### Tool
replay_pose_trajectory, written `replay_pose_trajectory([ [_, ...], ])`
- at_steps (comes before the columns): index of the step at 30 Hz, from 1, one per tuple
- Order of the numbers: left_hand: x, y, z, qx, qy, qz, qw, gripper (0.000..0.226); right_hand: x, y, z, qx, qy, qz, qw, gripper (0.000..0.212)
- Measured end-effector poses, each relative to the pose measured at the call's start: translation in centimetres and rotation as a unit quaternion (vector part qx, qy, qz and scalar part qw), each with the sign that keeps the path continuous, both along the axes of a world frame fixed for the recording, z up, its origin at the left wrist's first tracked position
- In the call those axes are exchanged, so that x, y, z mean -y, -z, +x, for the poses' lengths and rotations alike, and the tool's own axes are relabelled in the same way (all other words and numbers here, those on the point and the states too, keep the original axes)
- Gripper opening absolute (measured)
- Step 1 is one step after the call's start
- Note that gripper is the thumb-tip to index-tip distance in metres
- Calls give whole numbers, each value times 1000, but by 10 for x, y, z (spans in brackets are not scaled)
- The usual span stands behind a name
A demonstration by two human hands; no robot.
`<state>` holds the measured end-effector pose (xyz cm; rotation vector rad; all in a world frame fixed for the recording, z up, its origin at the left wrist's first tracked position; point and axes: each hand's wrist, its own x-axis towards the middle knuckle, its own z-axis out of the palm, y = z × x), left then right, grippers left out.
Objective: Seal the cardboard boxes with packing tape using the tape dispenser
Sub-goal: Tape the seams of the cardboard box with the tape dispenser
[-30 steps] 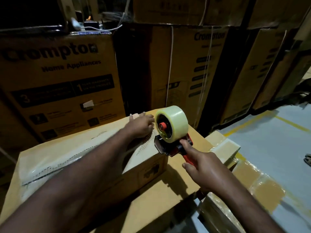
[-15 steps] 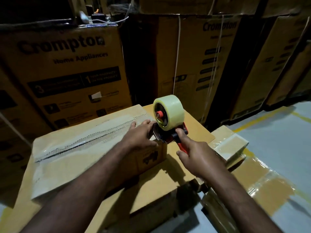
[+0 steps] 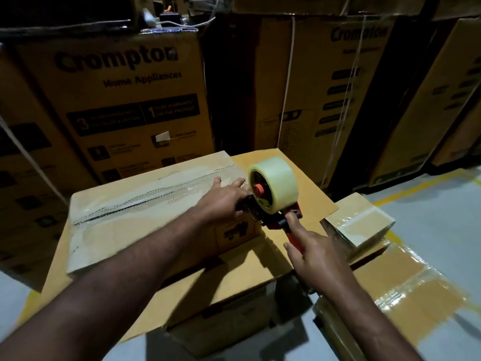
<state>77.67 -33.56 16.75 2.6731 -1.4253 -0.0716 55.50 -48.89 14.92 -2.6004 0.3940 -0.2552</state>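
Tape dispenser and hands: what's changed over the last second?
The left hand slid from the small box's far right corner toward the near side and now lies flat on the taped top, beside the tape dispenser. The right hand still grips the dispenser's handle at the box's right end; the box has not moved.

Grey floor [image 3: 437, 217], smooth, crossed by a yellow line [image 3: 416, 187] at 2 o'clock. At centre, resting directly on it, a large plain cardboard box [image 3: 234, 295]. Just beside that, at 4 o'clock, a low box [image 3: 406, 290] wrapped in clear glossy tape. From 9 round to 2 o'clock, a wall of tall printed cartons [image 3: 117, 100], bases mostly hidden.
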Motion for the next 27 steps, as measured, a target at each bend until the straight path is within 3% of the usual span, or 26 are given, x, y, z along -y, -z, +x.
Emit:
replay_pose_trajectory([
  [5,5,12,7,82,49,88,992,54,-2,22,-17,34,-10,54,998,73],
  [13,4,10,9,47,23,75,996,63,4,44,-20,61,-3,79,995,69],
  [21,4,11,-1,126,91,79,985,59,6,57,-18,79,-12,57,995,69],
  [27,5,14,3,159,109,151,970,61,4,69,-19,73,-19,54,996,71],
])
